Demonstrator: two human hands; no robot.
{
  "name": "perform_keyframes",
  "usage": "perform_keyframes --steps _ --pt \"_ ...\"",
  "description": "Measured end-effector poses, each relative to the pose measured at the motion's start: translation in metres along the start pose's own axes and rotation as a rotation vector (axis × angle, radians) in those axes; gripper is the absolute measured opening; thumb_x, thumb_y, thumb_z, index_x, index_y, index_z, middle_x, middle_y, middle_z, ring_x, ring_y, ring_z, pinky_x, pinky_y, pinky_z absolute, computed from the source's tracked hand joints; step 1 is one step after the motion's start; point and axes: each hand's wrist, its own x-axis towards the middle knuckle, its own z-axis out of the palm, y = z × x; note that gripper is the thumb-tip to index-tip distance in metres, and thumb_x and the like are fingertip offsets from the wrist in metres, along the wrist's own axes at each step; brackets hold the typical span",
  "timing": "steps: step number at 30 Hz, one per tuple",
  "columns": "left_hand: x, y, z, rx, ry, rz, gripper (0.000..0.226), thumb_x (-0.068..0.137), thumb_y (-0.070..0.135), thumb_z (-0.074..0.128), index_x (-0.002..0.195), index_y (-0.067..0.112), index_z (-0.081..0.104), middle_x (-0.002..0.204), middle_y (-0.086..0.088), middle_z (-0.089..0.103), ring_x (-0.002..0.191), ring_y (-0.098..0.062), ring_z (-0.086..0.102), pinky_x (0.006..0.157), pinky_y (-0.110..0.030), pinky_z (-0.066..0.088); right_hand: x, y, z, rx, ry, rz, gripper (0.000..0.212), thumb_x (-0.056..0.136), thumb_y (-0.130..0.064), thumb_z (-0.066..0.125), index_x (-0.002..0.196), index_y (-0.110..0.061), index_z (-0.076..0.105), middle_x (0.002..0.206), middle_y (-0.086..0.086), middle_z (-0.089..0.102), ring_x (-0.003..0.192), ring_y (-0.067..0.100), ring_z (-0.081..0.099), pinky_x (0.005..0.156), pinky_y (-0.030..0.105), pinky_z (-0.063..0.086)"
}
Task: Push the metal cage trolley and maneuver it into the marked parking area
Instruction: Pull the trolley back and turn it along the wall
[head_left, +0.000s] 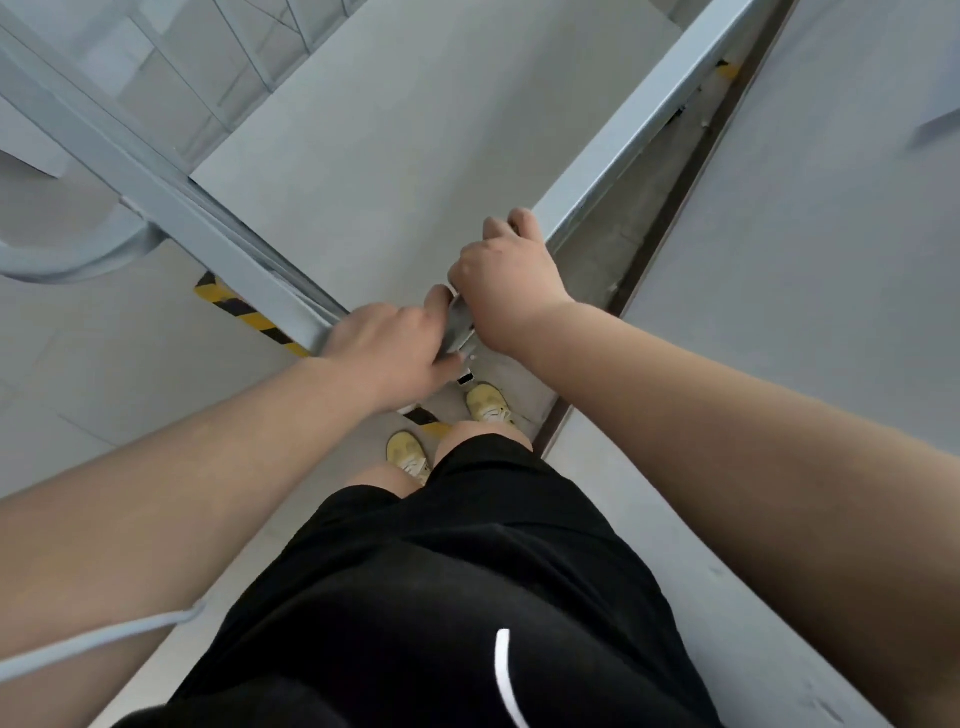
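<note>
A: Floor (810, 218): smooth, pale grey, matte finish, filling most of the view.

B: Markings?

A: Striped tape (244, 312), yellow and black, one diagonal strip at nine o'clock. A second short piece (728, 68) sits toward one o'clock.

B: Any breaks in the surface?

A: One dark seam (670, 228), a narrow channel running from one o'clock down toward the centre, with rougher grey concrete alongside it. Faint joint lines (78, 423) at eight o'clock.

B: Fixtures?

A: One curved grey base (78, 260) at ten o'clock; what it belongs to cannot be told.

B: Light?

A: Even, soft, cool in tone; shadows weak and blurred.
</note>
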Motion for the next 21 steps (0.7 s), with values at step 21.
perform_keyframes --steps 21 --pt "-0.021 -0.071 -0.022 0.228 -0.067 0.092 0.067 0.072 0.078 0.037 0.106 0.026 0.062 0.105 0.000 0.069 0.102 -0.025 0.060 0.087 -0.035 0.043 0.004 0.002 0.004 -0.120 -0.038 0.054 0.030 0.085 0.000 0.047 0.104 -0.014 0.066 0.107 0.006 0.063 0.114 0.029 0.045 0.099 0.036 0.028"
